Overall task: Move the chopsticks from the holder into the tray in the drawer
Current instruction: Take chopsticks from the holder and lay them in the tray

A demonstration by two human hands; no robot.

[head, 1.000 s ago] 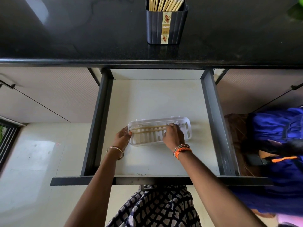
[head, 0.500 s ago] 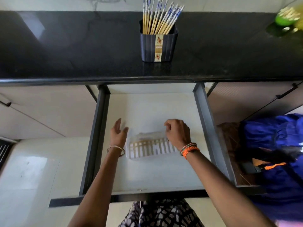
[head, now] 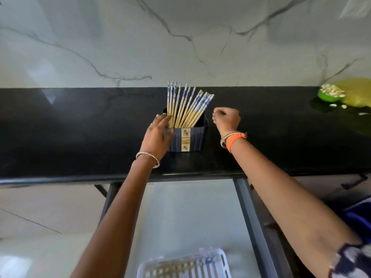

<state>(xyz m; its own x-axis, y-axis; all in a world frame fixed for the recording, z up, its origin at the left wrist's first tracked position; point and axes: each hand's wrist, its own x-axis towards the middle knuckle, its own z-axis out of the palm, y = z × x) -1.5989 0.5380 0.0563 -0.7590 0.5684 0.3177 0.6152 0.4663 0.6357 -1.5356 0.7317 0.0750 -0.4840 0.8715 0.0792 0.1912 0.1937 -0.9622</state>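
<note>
The chopsticks point(head: 186, 106) stand fanned in the dark ribbed holder point(head: 187, 139) on the black tabletop point(head: 80, 127). The left hand point(head: 158, 135) rests against the holder's left side, grip wide, fingers spread. The right hand point(head: 226, 119) hovers just right of the holder, grip loosely curled, holding nothing. The slotted tray point(head: 184, 265) lies in the open drawer point(head: 253, 217) below the holder.

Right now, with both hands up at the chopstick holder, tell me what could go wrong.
1. The chopsticks fan out loosely and lean right; pulling a few could drag others out onto the counter.
2. The left hand presses the holder from one side only; the right hand is apart from it, so it might tip or slide.
3. The tray sits low in the open drawer, so carried chopsticks could miss it.
</note>
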